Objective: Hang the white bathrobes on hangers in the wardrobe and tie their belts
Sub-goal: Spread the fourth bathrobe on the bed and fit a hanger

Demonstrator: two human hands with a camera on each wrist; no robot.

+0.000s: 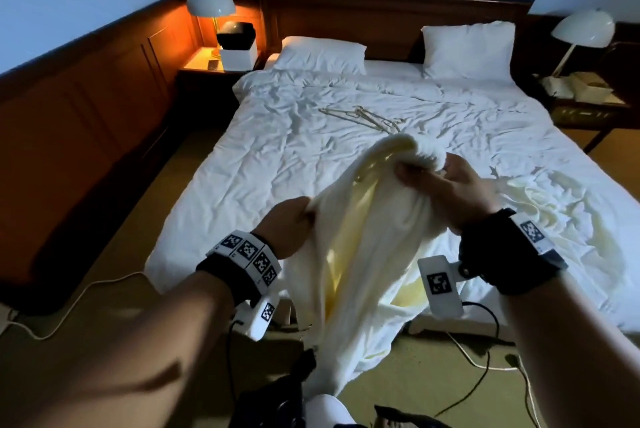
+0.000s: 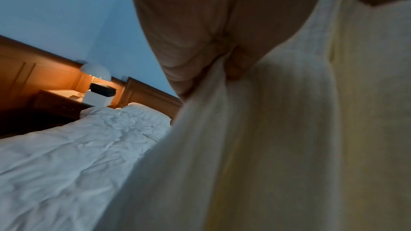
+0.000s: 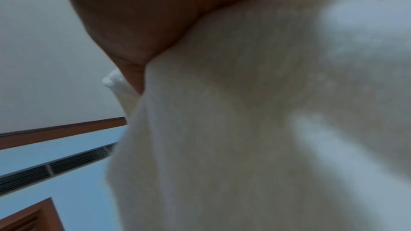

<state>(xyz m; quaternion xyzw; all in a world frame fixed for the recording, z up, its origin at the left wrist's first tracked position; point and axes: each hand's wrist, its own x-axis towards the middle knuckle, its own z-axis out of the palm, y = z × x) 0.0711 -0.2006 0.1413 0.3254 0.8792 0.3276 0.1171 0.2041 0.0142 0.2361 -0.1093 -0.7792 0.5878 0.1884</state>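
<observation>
I hold a white bathrobe (image 1: 374,237) up over the foot of the bed. My left hand (image 1: 294,219) grips a fold at its left edge, and the left wrist view shows the fingers (image 2: 235,69) pinching the cloth (image 2: 289,129). My right hand (image 1: 440,185) clutches a bunched part near the top; up close the palm (image 3: 144,24) presses against the robe (image 3: 233,129). The robe's lower end hangs to the floor. A second pale robe (image 1: 540,205) lies crumpled on the bed's right side. Thin hangers (image 1: 367,117) lie on the duvet mid-bed.
The bed (image 1: 277,157) with two pillows (image 1: 322,55) fills the middle. A lit lamp (image 1: 209,1) stands on the left nightstand, an unlit lamp (image 1: 581,29) on the right one. Cables (image 1: 478,351) run over the floor by the bed's foot. Wood panelling lines the left wall.
</observation>
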